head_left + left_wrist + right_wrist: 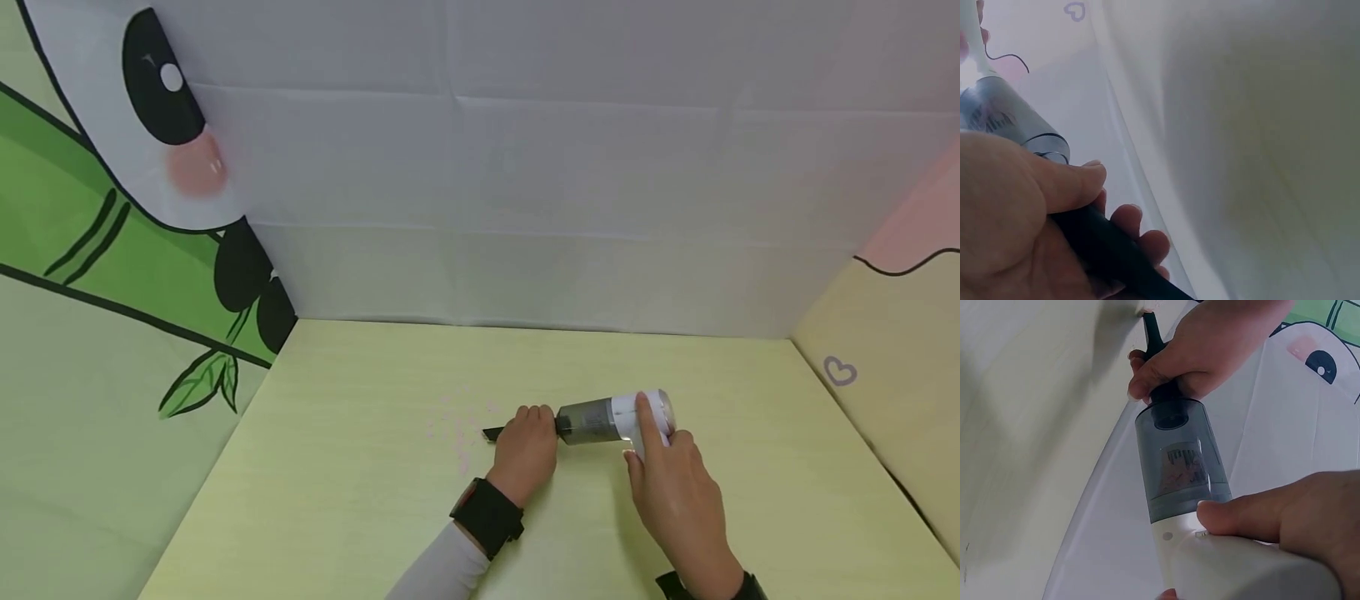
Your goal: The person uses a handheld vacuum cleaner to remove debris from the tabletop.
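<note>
A handheld vacuum cleaner (591,422) with a white body and a smoky clear dust chamber is held above the table, its narrow black nozzle (492,433) pointing left. My left hand (527,450) grips that nozzle close to the chamber; the left wrist view shows thumb and fingers curled round the black tube (1107,247). At the other end my right hand (681,492) holds the white body. In the right wrist view its thumb rests near the chamber (1179,456), where some pinkish matter shows inside. Small pink bits (461,462) lie scattered around and left of the nozzle tip.
The pale yellow table (360,517) stretches back to a whitish wall sheet (562,208). Printed panels stand at both sides, with a green bamboo picture (150,242) on the left and a small purple heart (840,372) on the right.
</note>
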Demonstrator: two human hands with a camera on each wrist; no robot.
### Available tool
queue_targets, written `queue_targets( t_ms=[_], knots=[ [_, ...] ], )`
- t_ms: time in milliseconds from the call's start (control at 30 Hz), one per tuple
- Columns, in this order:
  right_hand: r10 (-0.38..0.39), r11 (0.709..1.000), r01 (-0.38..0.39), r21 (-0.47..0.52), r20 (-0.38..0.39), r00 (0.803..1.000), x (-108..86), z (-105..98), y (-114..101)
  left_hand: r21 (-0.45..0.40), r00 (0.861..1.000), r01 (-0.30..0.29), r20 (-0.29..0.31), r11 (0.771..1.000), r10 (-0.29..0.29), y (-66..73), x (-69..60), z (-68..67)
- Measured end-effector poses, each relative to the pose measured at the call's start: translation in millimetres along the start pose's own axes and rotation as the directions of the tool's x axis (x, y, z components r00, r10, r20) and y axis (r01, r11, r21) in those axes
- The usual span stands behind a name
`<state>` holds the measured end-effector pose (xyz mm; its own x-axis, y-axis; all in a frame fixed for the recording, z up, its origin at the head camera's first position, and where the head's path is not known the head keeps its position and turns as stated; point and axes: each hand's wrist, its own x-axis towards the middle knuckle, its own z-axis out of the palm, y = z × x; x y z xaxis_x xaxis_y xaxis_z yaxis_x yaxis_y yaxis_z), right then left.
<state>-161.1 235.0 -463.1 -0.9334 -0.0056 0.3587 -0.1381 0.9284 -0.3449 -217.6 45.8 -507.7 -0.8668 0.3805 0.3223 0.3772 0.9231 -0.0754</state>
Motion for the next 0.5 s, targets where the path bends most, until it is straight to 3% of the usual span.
queue_targets(
  t_ms=[167,367,500],
  knots=[
    [-0.006,1.000,0.005,-0.026,-0.023,1.000,-1.6,-7.4,3.5,-0.028,1.000,-0.012,0.007,1.000,0.012,6.9,5.1,2.2],
    [-0.040,0.998,0.035,-0.043,-0.126,0.991,5.8,-2.8,7.3,0.009,0.999,-0.029,-0.016,1.000,0.029,9.1,24.4,14.8],
    [-0.023,0.999,0.017,-0.048,-0.128,0.992,15.6,3.0,6.8,0.040,0.999,-0.036,-0.008,0.999,0.036,4.8,37.1,19.8]
  ],
)
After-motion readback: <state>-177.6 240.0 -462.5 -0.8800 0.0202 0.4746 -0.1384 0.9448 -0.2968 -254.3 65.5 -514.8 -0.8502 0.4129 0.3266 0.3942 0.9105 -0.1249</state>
